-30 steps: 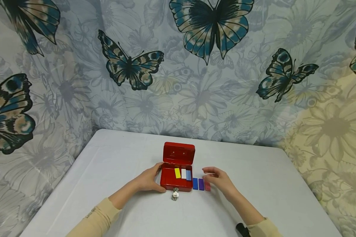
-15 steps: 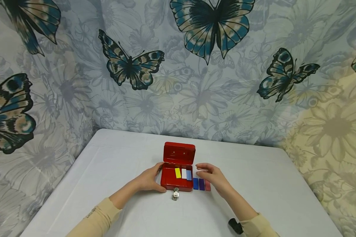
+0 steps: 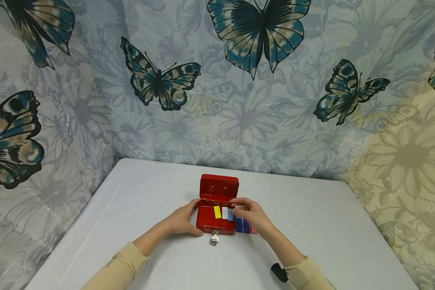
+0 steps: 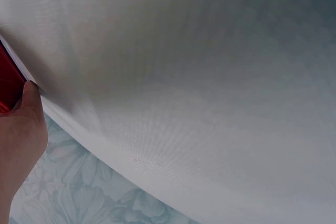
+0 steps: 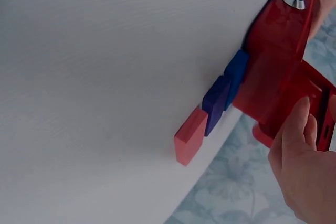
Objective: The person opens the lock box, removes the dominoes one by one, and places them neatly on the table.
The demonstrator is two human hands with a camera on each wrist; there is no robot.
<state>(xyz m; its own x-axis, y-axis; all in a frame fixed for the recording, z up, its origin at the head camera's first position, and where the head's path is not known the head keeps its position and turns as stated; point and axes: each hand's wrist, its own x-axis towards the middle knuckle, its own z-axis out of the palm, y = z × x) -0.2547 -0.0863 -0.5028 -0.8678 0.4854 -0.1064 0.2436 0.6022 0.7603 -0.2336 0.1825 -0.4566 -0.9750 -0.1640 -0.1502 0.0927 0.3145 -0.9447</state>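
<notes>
A small red metal cash box [image 3: 206, 219] stands on the table with its lid [image 3: 219, 187] raised. My left hand [image 3: 182, 220] grips its left side, thumb at the front corner and fingers toward the back. Inside lie a yellow block [image 3: 217, 212], a white block [image 3: 224, 212] and a light blue block [image 3: 230, 215]. My right hand [image 3: 253, 214] reaches over the right rim, fingertips at the light blue block; contact cannot be told. In the right wrist view, a blue block [image 5: 236, 74], a purple block [image 5: 216, 100] and a pink block [image 5: 190, 136] lie beside the box.
A silver lock with a key [image 3: 214, 237] hangs at the box's front. The white-covered table [image 3: 159, 257] stretches around it, ending at a butterfly-patterned cloth backdrop [image 3: 246, 117]. A black device [image 3: 279, 272] sits at the right sleeve.
My right hand has moved left, from above the pink block to over the box's right rim. The left hand and the box have stayed in place.
</notes>
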